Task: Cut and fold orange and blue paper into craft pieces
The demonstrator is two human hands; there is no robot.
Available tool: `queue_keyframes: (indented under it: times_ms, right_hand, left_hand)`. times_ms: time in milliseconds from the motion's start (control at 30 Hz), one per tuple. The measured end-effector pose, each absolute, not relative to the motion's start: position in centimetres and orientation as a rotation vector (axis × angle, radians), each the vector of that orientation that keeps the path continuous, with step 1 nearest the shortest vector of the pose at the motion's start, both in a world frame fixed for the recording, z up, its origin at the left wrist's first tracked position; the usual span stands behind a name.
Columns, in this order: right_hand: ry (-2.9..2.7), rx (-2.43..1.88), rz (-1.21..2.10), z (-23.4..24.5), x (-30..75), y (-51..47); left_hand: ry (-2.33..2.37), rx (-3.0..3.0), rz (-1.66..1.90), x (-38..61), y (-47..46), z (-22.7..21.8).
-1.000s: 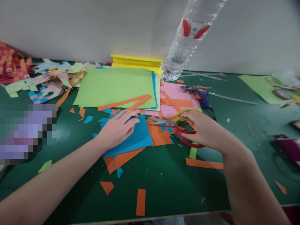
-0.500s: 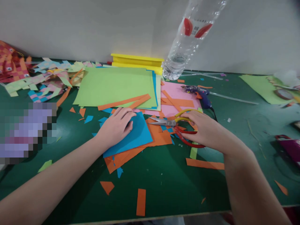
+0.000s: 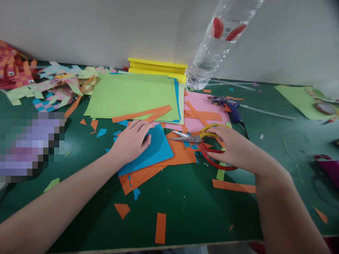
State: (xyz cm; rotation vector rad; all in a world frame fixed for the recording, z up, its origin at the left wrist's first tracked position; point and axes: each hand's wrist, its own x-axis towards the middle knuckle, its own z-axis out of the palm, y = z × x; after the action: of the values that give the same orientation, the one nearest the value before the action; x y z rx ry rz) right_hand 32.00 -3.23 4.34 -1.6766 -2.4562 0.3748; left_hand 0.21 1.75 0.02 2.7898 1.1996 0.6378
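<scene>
My left hand (image 3: pixel 132 141) rests palm down on a folded-looking piece of blue paper (image 3: pixel 156 150), its fingers slightly bent and the thumb apart. Beneath the blue paper lies orange paper (image 3: pixel 182 155). In my right hand (image 3: pixel 227 144) are scissors (image 3: pixel 196 138) with one yellow and one red handle. Their blades stand slightly apart and point left toward the blue paper's right edge, without paper visibly between them. Blue and orange scraps lie under and around the scissors. The fingertips of my left hand are partly hidden.
Behind my hands lie green sheets (image 3: pixel 132 95), pink paper (image 3: pixel 196 98) and orange strips (image 3: pixel 143 113). A clear bottle (image 3: pixel 212 53), yellow folded piece (image 3: pixel 157 68) and glue gun (image 3: pixel 230 109) stand or lie farther back. Woven paper pieces (image 3: pixel 53 84) and a pixelated device (image 3: pixel 31 148) are left.
The whole view has shifted slightly, moving most things a little to the right. My hands, the scissors and the blue paper keep nearly the same positions relative to each other.
</scene>
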Motion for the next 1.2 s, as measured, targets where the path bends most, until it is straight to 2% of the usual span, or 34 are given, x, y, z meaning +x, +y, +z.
queue_keyframes:
  times_ms: [500, 967, 1200]
  right_hand:
    - [-2.43, -1.662, 0.404, 4.7, 32.7, -3.5]
    - [-2.472, -1.609, 0.8, 5.0, 31.2, -3.8]
    - [-2.496, -1.564, 0.733, 5.0, 31.2, -4.1]
  left_hand:
    - [1.218, 2.786, 0.653, 0.4, 1.6, 0.3]
    - [1.206, 2.741, 0.698, 0.3, 1.6, 0.4]
    - [1.216, 2.727, 0.66, 0.4, 1.6, 0.3]
